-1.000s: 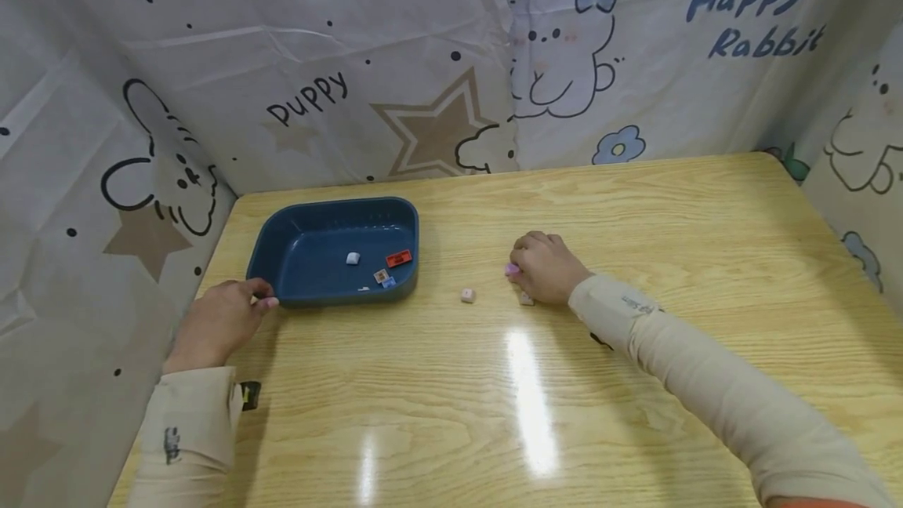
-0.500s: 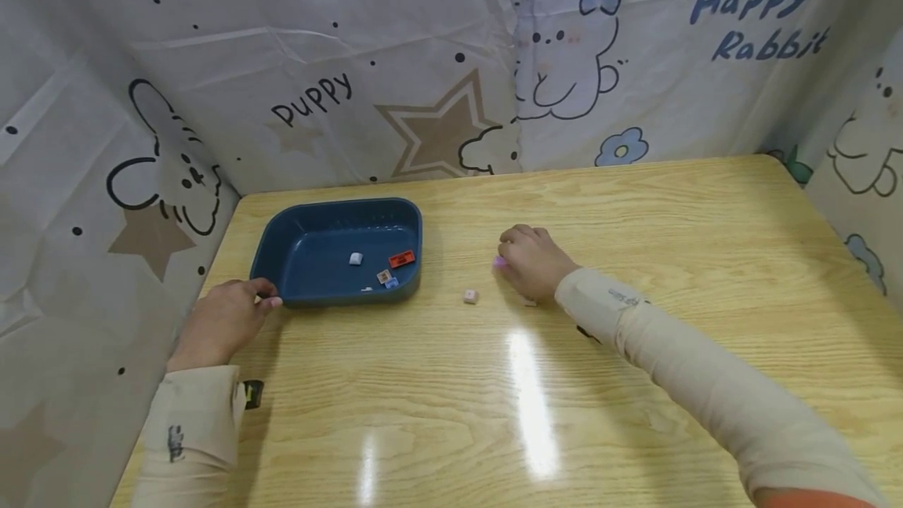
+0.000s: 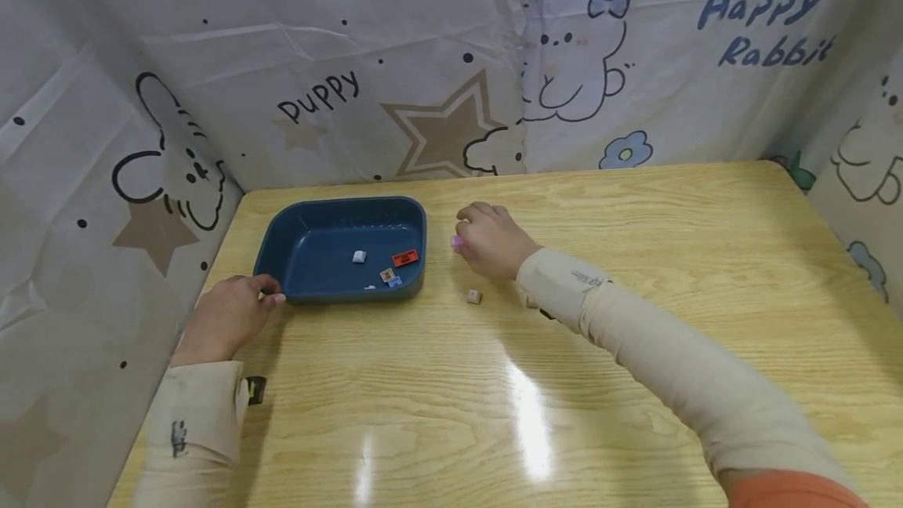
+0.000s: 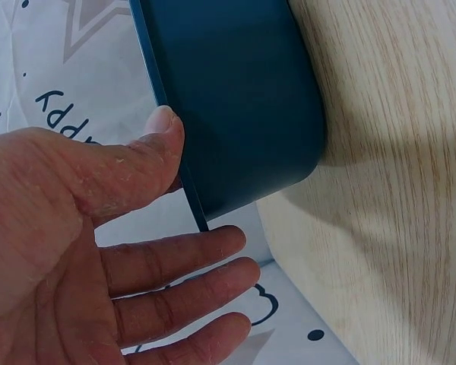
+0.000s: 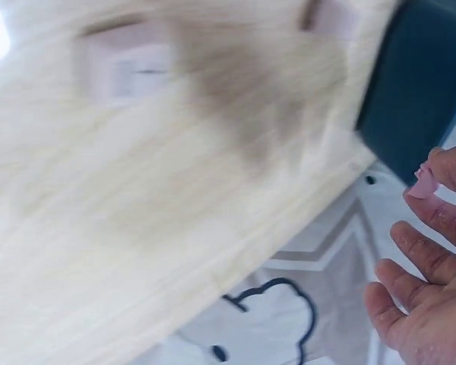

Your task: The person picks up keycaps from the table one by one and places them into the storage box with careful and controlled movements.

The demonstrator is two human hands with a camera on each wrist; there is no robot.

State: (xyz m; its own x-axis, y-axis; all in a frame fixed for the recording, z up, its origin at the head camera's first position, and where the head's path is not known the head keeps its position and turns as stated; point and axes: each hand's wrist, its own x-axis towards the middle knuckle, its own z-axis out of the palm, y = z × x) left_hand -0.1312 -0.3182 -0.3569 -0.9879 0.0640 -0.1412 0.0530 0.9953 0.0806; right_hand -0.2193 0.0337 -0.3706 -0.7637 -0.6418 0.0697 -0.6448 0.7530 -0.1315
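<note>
My right hand (image 3: 497,241) pinches a small pink keycap (image 5: 423,182) between thumb and index finger, the other fingers held loosely apart. It is above the table, close to the right side of a dark blue plastic bin (image 3: 339,299). At the bin's near left corner, my left hand (image 3: 229,316) grips the rim between thumb and index finger, with the remaining fingers extended below. Inside the bin lie a white keycap (image 3: 359,257), a red wide one (image 3: 405,258), a beige one (image 3: 386,275) and a blue one (image 3: 395,282).
On the wooden table (image 3: 395,382), a pale keycap (image 3: 474,297) lies right of the bin. Another pale keycap (image 3: 531,302) is partly covered by my right sleeve. Printed cloth (image 3: 317,38) hangs behind the table and at both sides.
My right hand has moved left and toward the back with the pink keycap, nearing the bin. My left hand stays on the rim; the head view has shifted slightly.
</note>
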